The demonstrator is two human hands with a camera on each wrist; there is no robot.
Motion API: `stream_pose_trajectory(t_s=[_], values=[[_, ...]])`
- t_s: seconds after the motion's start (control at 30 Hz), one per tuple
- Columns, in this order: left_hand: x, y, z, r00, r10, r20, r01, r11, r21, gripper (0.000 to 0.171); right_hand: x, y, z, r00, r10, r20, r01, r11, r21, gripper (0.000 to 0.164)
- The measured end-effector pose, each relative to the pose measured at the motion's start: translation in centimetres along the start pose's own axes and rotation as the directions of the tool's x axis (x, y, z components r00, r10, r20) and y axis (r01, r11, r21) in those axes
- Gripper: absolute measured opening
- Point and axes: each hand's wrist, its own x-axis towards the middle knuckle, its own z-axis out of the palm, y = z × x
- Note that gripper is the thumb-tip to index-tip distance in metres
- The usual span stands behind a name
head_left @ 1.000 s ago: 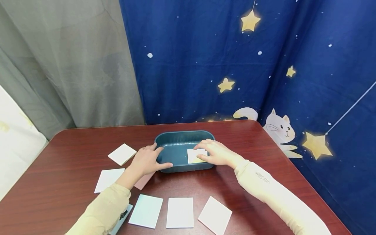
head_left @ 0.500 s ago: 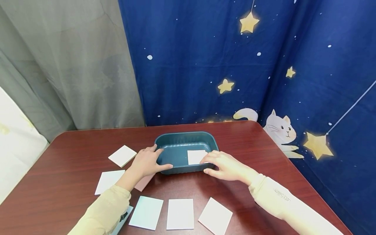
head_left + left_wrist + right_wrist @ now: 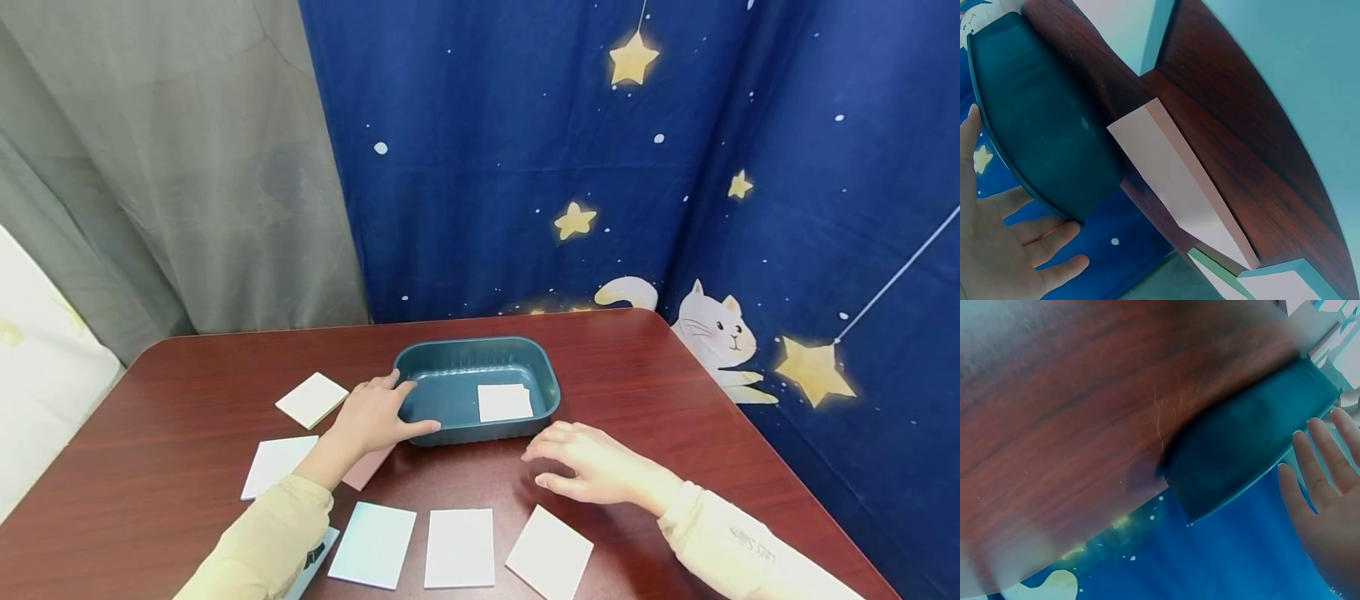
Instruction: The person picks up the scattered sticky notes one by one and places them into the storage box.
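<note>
A dark teal oblong box (image 3: 442, 396) stands on the table, with a small white stack of square notes (image 3: 504, 402) lying in its right part. My left hand (image 3: 371, 414) rests on the box's left end, fingers spread over the rim and thumb along the near edge. In the left wrist view the fingers of that hand (image 3: 1004, 244) look fairly straight against the rim. Right of the box's near corner, my right hand (image 3: 588, 467) hovers over the table with loosely bent fingers and nothing in them. A pink pad (image 3: 367, 468) lies partly hidden beneath my left wrist.
Along the near side lie a pale blue pad (image 3: 372, 545), a white pad (image 3: 460, 548) and a pinkish-white pad (image 3: 550, 552). To the left are a cream pad (image 3: 311, 400) and another white pad (image 3: 277, 465). A light blue object (image 3: 311, 567) shows beside my left sleeve.
My right hand has drawn back from inside the box, over its near rim, toward me and slightly right. The white stack stays in the box, now uncovered. My left hand has hardly moved.
</note>
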Motion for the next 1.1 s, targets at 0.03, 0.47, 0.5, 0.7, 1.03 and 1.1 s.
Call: stream_pose_trajectory(t_s=[0.03,0.47,0.5,0.7,1.03,1.1], values=[[0.0,0.0,0.0,1.000,-0.001,0.000,0.001,1.000,-0.001,0.086,-0.2,-0.1,0.1,1.000,-0.008,0.001,0.008,1.000,-0.003,0.023],[0.0,0.0,-0.1,1.000,-0.003,0.002,0.003,1.000,-0.001,0.086,-2.6,-1.0,2.1,0.988,-0.050,0.149,0.048,0.999,0.012,0.050],[0.0,0.0,-0.1,1.000,-0.003,0.003,0.003,1.000,-0.003,0.086,-2.7,-1.1,2.2,0.986,-0.050,0.157,0.048,0.999,0.016,0.051],[0.0,0.1,-0.1,1.000,0.001,-0.001,-0.001,1.000,-0.005,0.085,-3.0,-1.4,2.4,0.977,-0.047,0.209,0.038,0.998,0.049,0.057],[0.1,0.1,-0.2,1.000,0.006,-0.015,-0.006,1.000,0.000,0.084,-3.3,-2.0,2.8,0.964,-0.040,0.263,0.040,0.999,0.006,0.069],[0.1,0.1,-0.2,1.000,0.006,-0.014,-0.006,1.000,0.001,0.084,-3.3,-2.0,2.8,0.963,-0.040,0.267,0.040,0.999,0.004,0.069]])
